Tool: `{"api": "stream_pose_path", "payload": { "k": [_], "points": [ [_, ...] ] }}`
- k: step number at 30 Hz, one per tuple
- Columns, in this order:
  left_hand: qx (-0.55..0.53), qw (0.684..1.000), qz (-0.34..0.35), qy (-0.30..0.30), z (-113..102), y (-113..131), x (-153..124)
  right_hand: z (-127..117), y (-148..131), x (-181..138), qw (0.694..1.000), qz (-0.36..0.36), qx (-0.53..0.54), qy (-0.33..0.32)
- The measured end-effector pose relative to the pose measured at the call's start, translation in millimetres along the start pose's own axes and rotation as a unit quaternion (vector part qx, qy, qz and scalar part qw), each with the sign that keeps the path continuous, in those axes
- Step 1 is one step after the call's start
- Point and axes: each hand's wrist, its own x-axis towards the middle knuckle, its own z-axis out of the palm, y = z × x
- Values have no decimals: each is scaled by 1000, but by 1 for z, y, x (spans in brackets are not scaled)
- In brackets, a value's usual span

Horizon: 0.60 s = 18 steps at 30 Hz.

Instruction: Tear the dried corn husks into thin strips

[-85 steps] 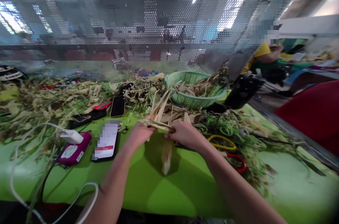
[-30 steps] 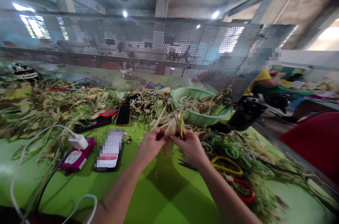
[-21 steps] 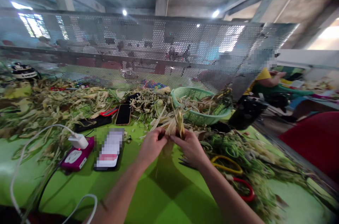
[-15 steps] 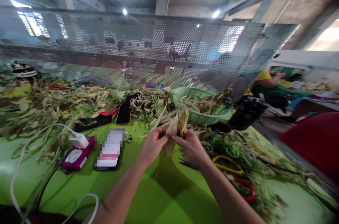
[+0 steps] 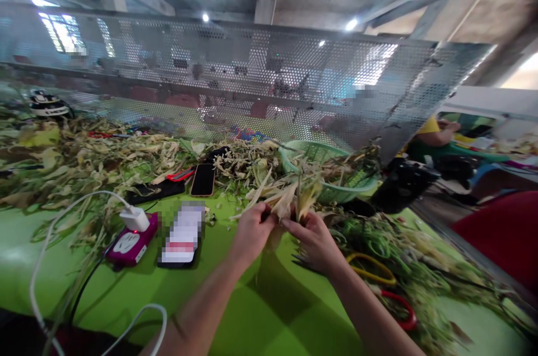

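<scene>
Between both hands, above the green tabletop [image 5: 247, 317], is a bunch of pale dried corn husks [image 5: 282, 202]. My left hand [image 5: 253, 232] pinches the lower left part of the bunch between thumb and fingers. Close beside it, my right hand [image 5: 314, 238] grips the right side, where a yellower husk [image 5: 309, 199] stands up and leans right. The thumbs nearly meet at the base of the husks. Some of the fingers are hidden behind the husks. Dark pointed blades [image 5: 306, 263] stick out from under my right wrist.
Right of my forearm lie a yellow handle loop [image 5: 384, 278], a red one [image 5: 409, 317] and green fibre strands [image 5: 378, 244]. A green basket [image 5: 336, 190] holds plant scraps. To the left are two phones [image 5: 182, 235], a purple power strip [image 5: 132, 244] and husk heaps [image 5: 105, 165].
The whole scene has shifted slightly right as my view turned. Both hands keep their pinch on the husks, and the yellower husk now leans further right.
</scene>
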Motion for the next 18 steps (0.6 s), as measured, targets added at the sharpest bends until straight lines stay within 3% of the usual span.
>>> {"api": "stream_pose_path", "payload": {
  "k": [5,13,18],
  "points": [
    [-35,999,-16,-4,-4,-6,4,5,-7,-2,1000,-4,14,6],
    [-84,996,-8,-1,-1,-7,7,6,-1,-2,997,60,53,21],
    [-45,995,-20,90,-9,-17,16,6,-17,-13,989,87,121,5]
  ]
}}
